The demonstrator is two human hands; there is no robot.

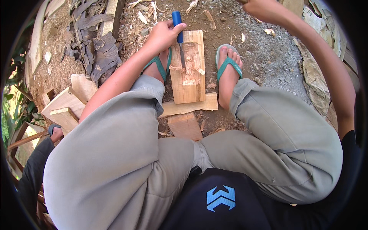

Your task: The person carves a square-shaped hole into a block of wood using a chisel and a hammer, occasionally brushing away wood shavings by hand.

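Observation:
My left hand (164, 35) is closed around the blue handle of a chisel (176, 18). The steel blade points toward me, its tip down in a rough hollow cut into a pale wooden block (188, 92). Curled chips and splinters lie in and around that hollow. The block lies between my feet, its near end by a flat wood offcut (208, 102). At the upper right, my raised right hand (262, 8) is partly cut off by the picture's edge. Its fingers are closed on the end of something brown, mostly out of view.
My sandalled feet (229, 63) flank the block closely. A smaller wood piece (185, 125) lies nearer me. Offcuts (65, 105) and dark bark strips (101, 53) are at left, crumpled sheeting (315, 78) at right. Another person's foot (56, 135) shows at far left.

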